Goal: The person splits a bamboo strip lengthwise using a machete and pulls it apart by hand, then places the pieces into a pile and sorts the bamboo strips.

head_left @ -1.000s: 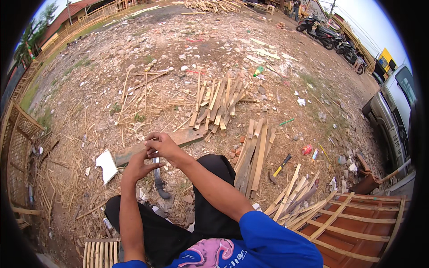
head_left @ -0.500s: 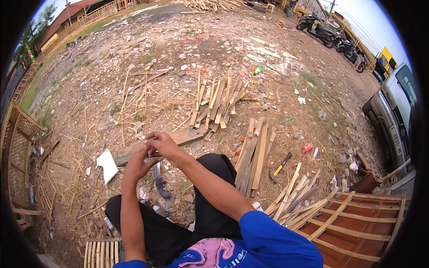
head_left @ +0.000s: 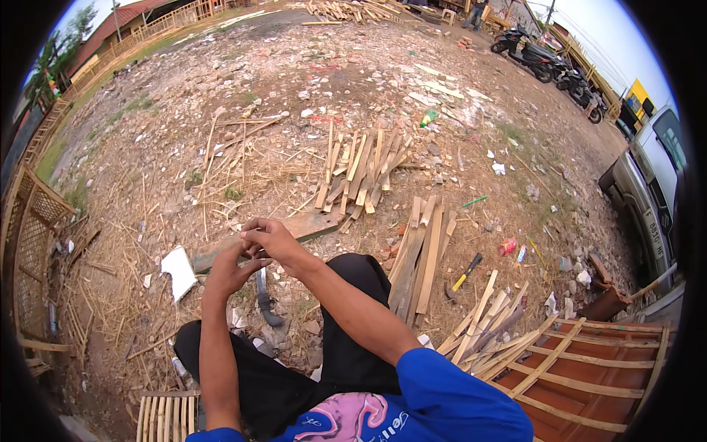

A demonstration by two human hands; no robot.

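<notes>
My left hand point(head_left: 230, 271) and my right hand point(head_left: 276, 243) meet in front of my knees, fingertips together and bent in a pinch. Whatever lies between the fingers, if anything, is too small to make out. Just beyond them a weathered wooden plank point(head_left: 313, 224) rests on the ground, partly covered by my hands. Below my right hand lies a tool with a pale metal blade and a dark grey handle point(head_left: 266, 309). A hammer point(head_left: 462, 277) with a yellow and black handle is on the ground to the right, apart from both hands.
Wooden slats lie in piles ahead point(head_left: 361, 169), right point(head_left: 421, 258) and lower right point(head_left: 490, 317). A slatted frame point(head_left: 589, 372) lies over a brown panel. A white broken board point(head_left: 177, 272) is at left. A vehicle point(head_left: 648, 191) and motorbikes point(head_left: 526, 55) stand at right. Rubble covers the ground.
My hands stay together in nearly the same place, with only a slight shift of the fingers. The surroundings sit marginally lower and to the right in the view.
</notes>
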